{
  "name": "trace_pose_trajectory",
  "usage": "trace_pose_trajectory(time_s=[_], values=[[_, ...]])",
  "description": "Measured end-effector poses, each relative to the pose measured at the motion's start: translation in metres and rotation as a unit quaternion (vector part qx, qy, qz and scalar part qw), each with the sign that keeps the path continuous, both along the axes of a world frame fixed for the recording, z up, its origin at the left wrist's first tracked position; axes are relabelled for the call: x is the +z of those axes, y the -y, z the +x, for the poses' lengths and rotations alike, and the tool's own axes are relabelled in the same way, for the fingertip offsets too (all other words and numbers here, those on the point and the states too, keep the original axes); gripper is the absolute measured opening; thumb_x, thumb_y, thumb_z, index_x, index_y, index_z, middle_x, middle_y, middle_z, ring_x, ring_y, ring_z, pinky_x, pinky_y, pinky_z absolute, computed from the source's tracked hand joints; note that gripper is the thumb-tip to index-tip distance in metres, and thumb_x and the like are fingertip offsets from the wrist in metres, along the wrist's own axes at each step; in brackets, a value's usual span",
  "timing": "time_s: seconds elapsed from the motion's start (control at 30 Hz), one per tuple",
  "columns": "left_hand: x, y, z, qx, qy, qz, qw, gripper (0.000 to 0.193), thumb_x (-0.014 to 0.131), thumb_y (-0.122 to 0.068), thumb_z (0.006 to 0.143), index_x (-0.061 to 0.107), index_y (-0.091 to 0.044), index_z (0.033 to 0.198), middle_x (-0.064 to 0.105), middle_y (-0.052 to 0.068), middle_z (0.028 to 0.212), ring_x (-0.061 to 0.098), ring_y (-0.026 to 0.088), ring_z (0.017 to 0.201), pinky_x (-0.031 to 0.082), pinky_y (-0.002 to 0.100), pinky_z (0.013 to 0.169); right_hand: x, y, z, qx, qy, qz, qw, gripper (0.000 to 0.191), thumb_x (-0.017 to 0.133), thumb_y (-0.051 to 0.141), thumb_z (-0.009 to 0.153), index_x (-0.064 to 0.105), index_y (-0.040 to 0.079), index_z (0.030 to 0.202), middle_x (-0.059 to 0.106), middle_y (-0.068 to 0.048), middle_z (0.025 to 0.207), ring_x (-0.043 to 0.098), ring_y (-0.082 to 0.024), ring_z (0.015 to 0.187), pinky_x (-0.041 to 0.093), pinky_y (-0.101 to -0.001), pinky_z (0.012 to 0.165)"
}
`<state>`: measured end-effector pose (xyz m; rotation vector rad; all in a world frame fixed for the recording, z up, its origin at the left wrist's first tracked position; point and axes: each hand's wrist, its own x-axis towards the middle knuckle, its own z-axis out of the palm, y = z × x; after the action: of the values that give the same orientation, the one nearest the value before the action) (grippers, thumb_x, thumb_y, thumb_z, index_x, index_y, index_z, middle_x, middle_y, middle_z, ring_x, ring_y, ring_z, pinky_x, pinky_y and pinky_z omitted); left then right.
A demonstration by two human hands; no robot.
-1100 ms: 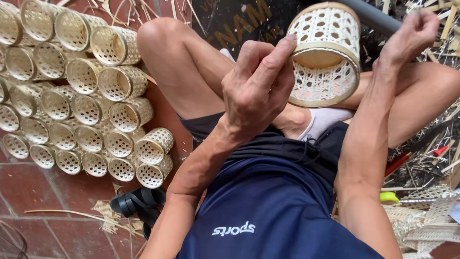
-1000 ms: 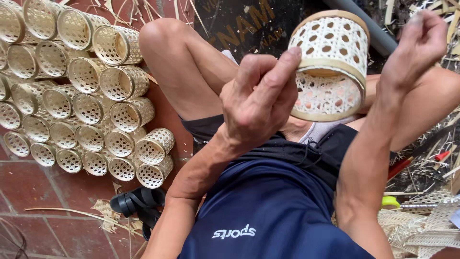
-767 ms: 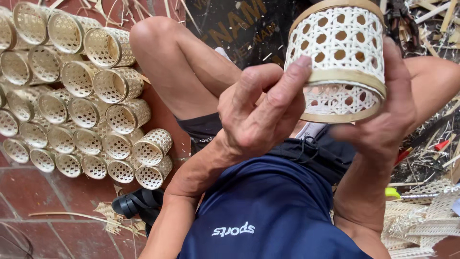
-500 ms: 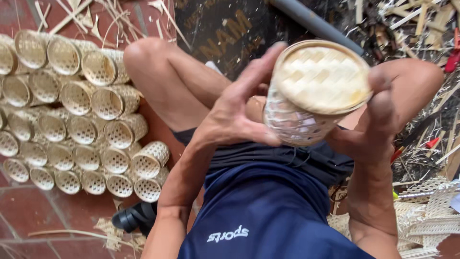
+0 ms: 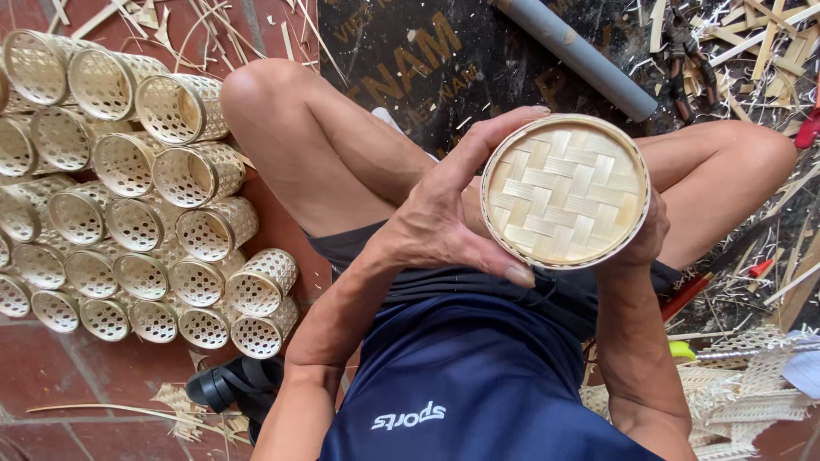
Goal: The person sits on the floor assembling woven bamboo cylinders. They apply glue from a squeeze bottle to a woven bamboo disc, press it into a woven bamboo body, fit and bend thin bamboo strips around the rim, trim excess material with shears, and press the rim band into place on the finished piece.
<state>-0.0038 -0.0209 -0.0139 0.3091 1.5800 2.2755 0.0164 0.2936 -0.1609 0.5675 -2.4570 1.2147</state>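
A round woven bamboo basket [image 5: 564, 189] is held over my lap with its plaited bottom facing the camera. My left hand [image 5: 444, 224] grips its left side, with the thumb along the lower rim and the fingers over the top. My right hand [image 5: 647, 241] sits behind its right edge and is mostly hidden by the basket. I sit cross-legged on the floor in a dark blue shirt and dark shorts.
Several finished open-weave bamboo cylinders [image 5: 128, 196] lie stacked in rows on the red tile floor at the left. A grey pipe [image 5: 589, 58] and pliers [image 5: 683, 53] lie on a dark mat ahead. Bamboo strips and scraps [image 5: 752, 367] litter the right. Black sandals [image 5: 226, 384] lie by my left elbow.
The basket went from being held up sideways in my right hand to being turned bottom-up before me. My left hand, which was shut and apart from it, now grips its side.
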Motion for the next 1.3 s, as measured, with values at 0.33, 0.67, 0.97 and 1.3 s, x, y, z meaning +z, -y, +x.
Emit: trace_pose_trajectory(time_s=[0.33, 0.67, 0.97, 1.3], values=[[-0.005, 0.02, -0.017, 0.086, -0.236, -0.156, 0.955, 0.116, 0.106, -0.029, 0.075, 0.028, -0.011, 0.159, 0.041, 0.007, 0.156, 0.044, 0.025, 0.147, 0.035, 0.036, 0.124, 0.046, 0.063, -0.045, 0.051, 0.291, -0.451, 0.842, 0.04, 0.055, 0.022, 0.109, 0.056, 0.0, 0.143, 0.068, -0.018, 0.144, 0.074, -0.025, 0.123, 0.062, -0.0371, 0.111], [-0.079, 0.007, -0.039, 0.224, -0.319, -0.405, 0.827, 0.105, 0.1, -0.023, 0.08, 0.03, -0.009, 0.157, 0.046, 0.015, 0.155, 0.048, 0.032, 0.142, 0.041, 0.04, 0.122, 0.017, 0.047, -0.135, 0.012, 0.064, 0.142, 0.988, 0.027, 0.071, 0.0, 0.104, 0.066, -0.002, 0.13, 0.07, -0.019, 0.123, 0.07, -0.034, 0.112, 0.057, -0.0428, 0.097], [-0.191, -0.007, -0.093, 0.266, -0.215, -0.438, 0.831, 0.097, 0.092, -0.018, 0.083, 0.029, -0.008, 0.156, 0.054, 0.02, 0.146, 0.057, 0.037, 0.136, 0.05, 0.041, 0.116, -0.044, 0.022, -0.182, 0.074, 0.07, 0.373, 0.922, 0.044, 0.087, 0.025, 0.09, 0.064, 0.0, 0.118, 0.063, -0.017, 0.108, 0.064, -0.035, 0.097, 0.052, -0.0475, 0.08], [-0.197, -0.014, -0.092, 0.274, -0.214, -0.498, 0.795, 0.097, 0.092, -0.023, 0.078, 0.031, -0.009, 0.153, 0.061, 0.017, 0.137, 0.064, 0.036, 0.123, 0.055, 0.045, 0.096, 0.012, 0.019, -0.137, 0.106, 0.027, 0.222, 0.969, 0.053, 0.068, 0.001, 0.103, 0.046, -0.004, 0.151, 0.058, -0.02, 0.113, 0.062, -0.03, 0.089, 0.057, -0.0381, 0.073]])
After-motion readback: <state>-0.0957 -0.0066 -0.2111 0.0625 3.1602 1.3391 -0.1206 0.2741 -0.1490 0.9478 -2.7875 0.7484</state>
